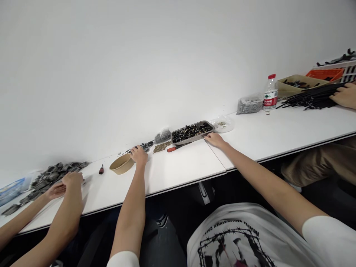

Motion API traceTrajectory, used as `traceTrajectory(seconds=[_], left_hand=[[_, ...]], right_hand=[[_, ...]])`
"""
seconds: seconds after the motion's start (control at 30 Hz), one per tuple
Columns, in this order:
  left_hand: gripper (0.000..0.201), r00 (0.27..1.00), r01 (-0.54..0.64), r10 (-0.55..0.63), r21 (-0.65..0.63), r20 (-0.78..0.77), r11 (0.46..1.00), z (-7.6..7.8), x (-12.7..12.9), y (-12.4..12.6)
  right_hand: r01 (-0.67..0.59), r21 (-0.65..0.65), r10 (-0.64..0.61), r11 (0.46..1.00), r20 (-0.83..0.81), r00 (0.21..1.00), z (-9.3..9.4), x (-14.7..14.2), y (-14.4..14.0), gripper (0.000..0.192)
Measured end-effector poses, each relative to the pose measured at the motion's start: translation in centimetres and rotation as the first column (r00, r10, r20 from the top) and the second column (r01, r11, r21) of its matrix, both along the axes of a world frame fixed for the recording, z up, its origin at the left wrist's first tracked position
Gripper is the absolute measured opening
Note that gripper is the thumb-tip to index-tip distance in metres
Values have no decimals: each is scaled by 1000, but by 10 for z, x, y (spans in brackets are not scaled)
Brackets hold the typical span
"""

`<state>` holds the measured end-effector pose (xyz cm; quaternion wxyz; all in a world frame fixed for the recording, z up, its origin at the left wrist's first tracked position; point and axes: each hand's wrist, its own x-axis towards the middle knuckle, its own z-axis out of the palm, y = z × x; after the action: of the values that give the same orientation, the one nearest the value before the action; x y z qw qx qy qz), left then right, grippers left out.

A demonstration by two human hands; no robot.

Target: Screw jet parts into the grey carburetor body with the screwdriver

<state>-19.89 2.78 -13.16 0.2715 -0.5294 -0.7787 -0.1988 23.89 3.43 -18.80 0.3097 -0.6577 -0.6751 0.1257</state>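
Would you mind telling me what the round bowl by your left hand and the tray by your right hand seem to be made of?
The bowl beside the left hand looks like kraft paper or pulp: matte tan, thin rim, no shine. The tray that the right hand touches looks like metal, perhaps steel: grey walls with a dull sheen; grey plastic is possible at this distance.

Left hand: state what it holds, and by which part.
The left hand has its fingers on a small dark part beside the tan bowl; the exact hold cannot be told.
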Motion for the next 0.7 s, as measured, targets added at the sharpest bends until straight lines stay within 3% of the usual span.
traceTrajectory(seconds=[0.7], left_hand=[[34,998,19,-23,69,62,997,-7,-3,-14]], right_hand=[[0,-4,0,1000,10,1000,1,0,-1,35]])
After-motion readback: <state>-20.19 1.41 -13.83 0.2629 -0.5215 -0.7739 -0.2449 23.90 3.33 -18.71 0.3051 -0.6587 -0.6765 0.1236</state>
